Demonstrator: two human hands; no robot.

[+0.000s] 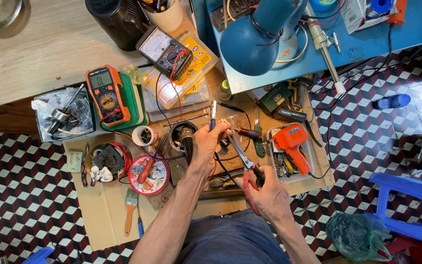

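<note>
Red-handled pliers [248, 164] gripped by right hand [269, 195]; left hand [206, 144] holds blue tool [213, 115], tip possibly soldering iron.

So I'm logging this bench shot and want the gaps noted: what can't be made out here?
- Head view: the pliers tips are too small to show what they grip.
- The left hand hides most of the soldering iron.
- The right hand covers the plier handles.
- The lamp hides the blue shelf beneath.
</note>
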